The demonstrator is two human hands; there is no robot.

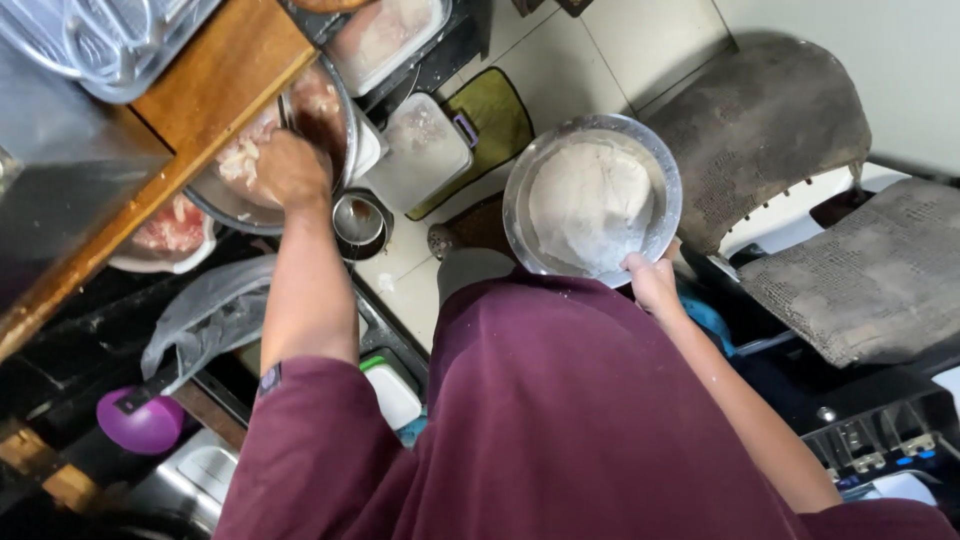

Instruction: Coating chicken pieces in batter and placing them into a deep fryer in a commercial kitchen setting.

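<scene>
My right hand (650,280) grips the near rim of a round steel bowl (520,210) that holds a large lump of pale dough (590,205); the bowl is held out over the tiled floor. My left hand (292,168) reaches into a big steel bowl (340,100) of raw pink meat pieces (240,155) on the wooden counter edge, fingers curled down among the pieces. Whether that hand holds any meat is hidden. Both sleeves are maroon.
A wooden counter edge (200,100) runs along the left. Clear plastic containers (400,150) of meat, a small steel cup (358,218) and a green mat (495,125) lie below. A worn grey chair (800,200) stands at the right, a purple ladle (140,420) at lower left.
</scene>
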